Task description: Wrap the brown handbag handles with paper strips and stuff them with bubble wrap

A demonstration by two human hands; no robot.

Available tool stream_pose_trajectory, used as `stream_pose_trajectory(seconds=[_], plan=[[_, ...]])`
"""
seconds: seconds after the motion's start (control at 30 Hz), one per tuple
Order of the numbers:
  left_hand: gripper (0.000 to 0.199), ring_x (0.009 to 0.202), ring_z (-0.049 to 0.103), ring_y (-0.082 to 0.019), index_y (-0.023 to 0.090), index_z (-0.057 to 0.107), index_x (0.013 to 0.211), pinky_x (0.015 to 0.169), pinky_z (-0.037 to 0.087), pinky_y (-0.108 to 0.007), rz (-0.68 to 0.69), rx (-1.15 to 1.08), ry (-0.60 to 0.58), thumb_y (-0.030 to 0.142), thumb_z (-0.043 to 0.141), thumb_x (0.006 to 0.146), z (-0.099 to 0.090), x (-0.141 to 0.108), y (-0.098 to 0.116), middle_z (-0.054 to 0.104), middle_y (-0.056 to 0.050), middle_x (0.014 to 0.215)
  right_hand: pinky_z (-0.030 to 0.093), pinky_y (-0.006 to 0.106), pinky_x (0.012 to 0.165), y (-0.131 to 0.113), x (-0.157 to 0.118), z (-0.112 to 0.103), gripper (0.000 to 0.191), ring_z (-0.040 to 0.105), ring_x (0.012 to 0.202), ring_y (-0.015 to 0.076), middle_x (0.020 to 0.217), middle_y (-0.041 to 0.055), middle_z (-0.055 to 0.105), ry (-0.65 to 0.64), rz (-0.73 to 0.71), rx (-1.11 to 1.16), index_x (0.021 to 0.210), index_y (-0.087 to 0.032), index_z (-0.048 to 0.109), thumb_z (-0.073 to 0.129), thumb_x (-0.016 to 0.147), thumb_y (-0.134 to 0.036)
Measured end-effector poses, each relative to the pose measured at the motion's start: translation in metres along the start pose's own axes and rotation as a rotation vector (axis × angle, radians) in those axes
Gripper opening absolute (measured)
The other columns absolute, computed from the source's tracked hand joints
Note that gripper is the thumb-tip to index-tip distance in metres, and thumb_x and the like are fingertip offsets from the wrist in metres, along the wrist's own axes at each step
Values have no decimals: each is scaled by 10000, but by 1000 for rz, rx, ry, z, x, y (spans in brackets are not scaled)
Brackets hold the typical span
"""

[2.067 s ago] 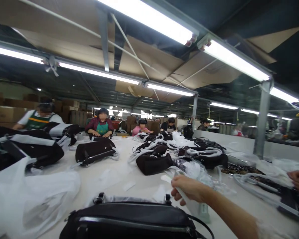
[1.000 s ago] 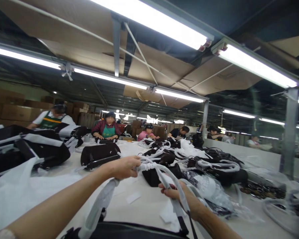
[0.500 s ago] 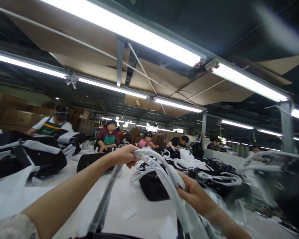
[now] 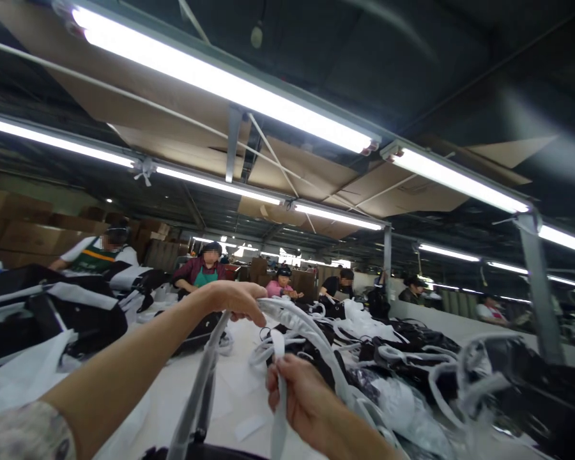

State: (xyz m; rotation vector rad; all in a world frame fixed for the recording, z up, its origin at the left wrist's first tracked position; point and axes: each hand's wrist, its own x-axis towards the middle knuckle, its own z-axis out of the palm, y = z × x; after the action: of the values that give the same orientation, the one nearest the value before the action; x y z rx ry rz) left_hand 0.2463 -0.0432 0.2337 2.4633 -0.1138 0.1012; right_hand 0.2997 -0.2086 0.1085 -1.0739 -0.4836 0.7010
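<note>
A dark bag [image 4: 215, 453] stands at the bottom edge, mostly out of view. Its long handle [image 4: 326, 342] arches up, wrapped in white film or foam. My left hand [image 4: 234, 301] is closed over the top of this arch. Just below and to the right, my right hand [image 4: 299, 390] pinches a narrow white strip [image 4: 278, 415] between thumb and fingers. The strip's upper end sticks up above the fingers, near the handle, and its lower part hangs towards the bottom edge. Whether the strip joins the handle wrapping I cannot tell.
Black bags with white-wrapped handles [image 4: 412, 354] are heaped at right on the white table [image 4: 242, 383]. More black bags [image 4: 91, 313] and white sheets lie at left. A dark bag [image 4: 531, 383] stands close at far right. Several people work across the table. Tube lights [image 4: 230, 83] hang overhead.
My right hand has left the handle's right side and come left and down, now pinching the white strip. My left hand stays at the top of the handle.
</note>
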Motion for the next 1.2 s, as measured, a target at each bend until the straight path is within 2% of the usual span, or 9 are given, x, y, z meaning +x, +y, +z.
stream_pose_trajectory(seconds=[0.17, 0.23, 0.5, 0.67, 0.87, 0.97, 1.03, 1.1, 1.2], plan=[[544, 409, 386, -95, 187, 545, 696, 420, 322, -231, 40, -96, 165, 707, 453, 827, 8, -11, 11, 496, 43, 528, 434, 141, 434, -50, 31, 34, 202, 571, 473, 66, 570, -45, 626, 20, -141, 56, 729, -157, 582, 784, 739, -156], [573, 372, 328, -91, 192, 509, 644, 397, 266, -236, 39, -106, 296, 679, 356, 904, 16, 0, 9, 414, 63, 471, 453, 141, 441, -58, 29, 43, 219, 581, 478, 68, 586, -36, 650, 11, -153, 59, 743, -144, 605, 820, 700, -140], [408, 465, 357, -75, 166, 481, 612, 481, 326, -214, 187, -124, 658, 373, 610, 938, 47, 34, -15, 409, 83, 558, 582, 233, 578, -37, -16, 30, 112, 690, 600, 125, 685, 31, 704, -17, -87, -83, 806, -128, 599, 706, 790, -155], [356, 532, 361, -87, 173, 465, 555, 517, 270, -228, 384, -273, 628, 346, 617, 826, 62, 36, -12, 384, 71, 543, 563, 280, 527, -53, -33, 15, 395, 703, 592, 191, 693, -6, 706, 50, -625, -729, 1119, -203, 585, 711, 791, -384], [278, 592, 461, -112, 162, 518, 648, 536, 353, -220, 505, -510, 592, 410, 635, 694, 76, 30, -2, 500, 27, 626, 505, 364, 996, -72, -30, 8, 467, 646, 1147, 229, 1220, 84, 700, -398, -517, -350, 1163, -205, 638, 801, 739, -314], [241, 614, 468, -114, 157, 564, 726, 572, 384, -225, 521, -553, 649, 388, 629, 709, 80, 27, 0, 518, 21, 655, 552, 238, 684, -70, -20, 0, 313, 687, 796, 151, 919, 38, 732, -277, -591, -391, 959, -184, 686, 771, 784, -430], [210, 627, 462, -116, 157, 582, 727, 589, 386, -228, 526, -540, 689, 364, 609, 734, 83, 27, 0, 524, 17, 661, 359, 154, 425, -68, -12, -5, 382, 472, 477, 57, 586, -53, 552, -127, -653, -456, 771, -164, 649, 731, 788, -537], [190, 660, 471, -126, 159, 584, 700, 603, 386, -230, 527, -510, 733, 341, 596, 752, 86, 30, -1, 545, 5, 688, 188, 155, 378, -68, -3, -8, 426, 269, 414, 26, 496, -107, 361, -33, -660, -479, 728, -158, 624, 738, 748, -569], [167, 679, 478, -136, 164, 581, 694, 597, 382, -230, 512, -477, 794, 316, 580, 764, 91, 37, -5, 556, -1, 704, 152, 170, 377, -68, 8, -11, 433, 242, 395, 25, 464, -114, 345, 51, -608, -512, 719, -158, 618, 739, 681, -572]])
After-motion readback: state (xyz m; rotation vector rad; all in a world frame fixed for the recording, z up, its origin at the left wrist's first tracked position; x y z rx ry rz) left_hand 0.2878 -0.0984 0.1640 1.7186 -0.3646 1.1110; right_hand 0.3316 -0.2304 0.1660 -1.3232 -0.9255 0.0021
